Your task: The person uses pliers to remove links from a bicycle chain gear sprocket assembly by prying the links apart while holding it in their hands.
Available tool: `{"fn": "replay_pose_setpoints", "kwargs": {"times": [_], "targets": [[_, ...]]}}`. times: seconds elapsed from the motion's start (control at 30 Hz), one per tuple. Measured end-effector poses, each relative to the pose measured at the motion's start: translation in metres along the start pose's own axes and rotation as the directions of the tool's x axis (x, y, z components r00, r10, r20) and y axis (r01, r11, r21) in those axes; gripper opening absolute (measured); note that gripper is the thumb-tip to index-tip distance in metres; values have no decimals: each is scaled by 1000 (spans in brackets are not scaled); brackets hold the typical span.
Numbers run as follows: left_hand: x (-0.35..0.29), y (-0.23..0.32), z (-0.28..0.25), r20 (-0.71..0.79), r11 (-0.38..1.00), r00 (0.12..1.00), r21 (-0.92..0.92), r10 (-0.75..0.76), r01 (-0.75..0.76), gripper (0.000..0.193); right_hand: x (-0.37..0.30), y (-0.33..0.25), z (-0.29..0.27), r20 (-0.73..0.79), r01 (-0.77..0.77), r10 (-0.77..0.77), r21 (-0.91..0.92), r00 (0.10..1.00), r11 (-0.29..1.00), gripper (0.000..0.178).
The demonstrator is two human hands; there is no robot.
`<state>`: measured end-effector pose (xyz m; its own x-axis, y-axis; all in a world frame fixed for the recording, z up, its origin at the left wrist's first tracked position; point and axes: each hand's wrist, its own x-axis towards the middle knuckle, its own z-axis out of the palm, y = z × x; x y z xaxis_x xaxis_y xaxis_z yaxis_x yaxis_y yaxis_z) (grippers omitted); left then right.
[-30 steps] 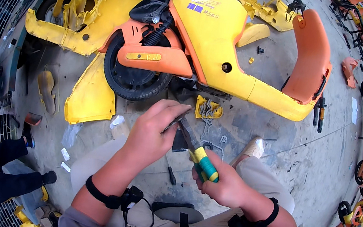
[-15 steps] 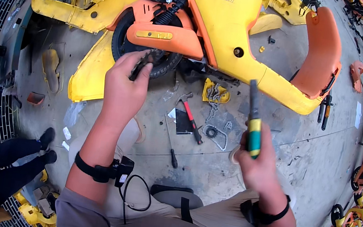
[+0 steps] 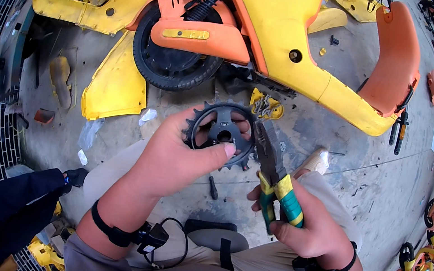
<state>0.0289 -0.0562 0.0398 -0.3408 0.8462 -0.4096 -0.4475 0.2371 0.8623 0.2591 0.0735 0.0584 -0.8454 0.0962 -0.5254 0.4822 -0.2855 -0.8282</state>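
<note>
Held up in front of me, a black toothed chainring (image 3: 225, 115) shows its flat face and the round hole in its centre. My left hand (image 3: 175, 149) grips it, thumb across the near side and fingers behind. Just right of it are combination pliers (image 3: 274, 167) with green and yellow handles, wrapped in my right hand (image 3: 308, 221). The jaws of the pliers come close to the chainring's right rim; whether they touch I cannot tell. A screwdriver handle (image 3: 212, 187) shows on the floor below the chainring.
A yellow and orange scooter (image 3: 278, 37) lies ahead, its black wheel (image 3: 177, 64) toward me. Beyond my hands, a yellow cover (image 3: 267, 105) holds a chain. A loose yellow panel (image 3: 114, 82) lies left. A person's dark-clothed legs (image 3: 25, 201) are at lower left; more scooters line the right.
My left hand has brought the chainring down and right, turning its face toward me. My right hand has lowered the pliers and moved them left, beside the chainring. The other person's legs shifted.
</note>
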Motion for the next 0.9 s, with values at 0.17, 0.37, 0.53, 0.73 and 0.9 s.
{"fn": "replay_pose_setpoints", "kwargs": {"times": [0.17,0.37,0.53,0.73,0.9], "targets": [[-5,-5,8,4,999,999,-10,32,-32,39,1,1,9,-221,96,-271,-581,937,808,84],[-9,-11,17,-61,975,990,194,124,-110,43,10,-1,18,-263,-5,-429,-857,864,515,86],[-3,-27,13,17,807,914,463,405,-366,50,10,4,22,-262,-98,-515,-941,816,324,78],[-5,-22,17,30,655,892,667,451,-354,51,10,6,26,-287,-203,-534,-956,795,212,69],[-3,-27,18,89,469,832,790,548,-394,58,11,4,25,-282,-229,-541,-959,792,164,67]]}}
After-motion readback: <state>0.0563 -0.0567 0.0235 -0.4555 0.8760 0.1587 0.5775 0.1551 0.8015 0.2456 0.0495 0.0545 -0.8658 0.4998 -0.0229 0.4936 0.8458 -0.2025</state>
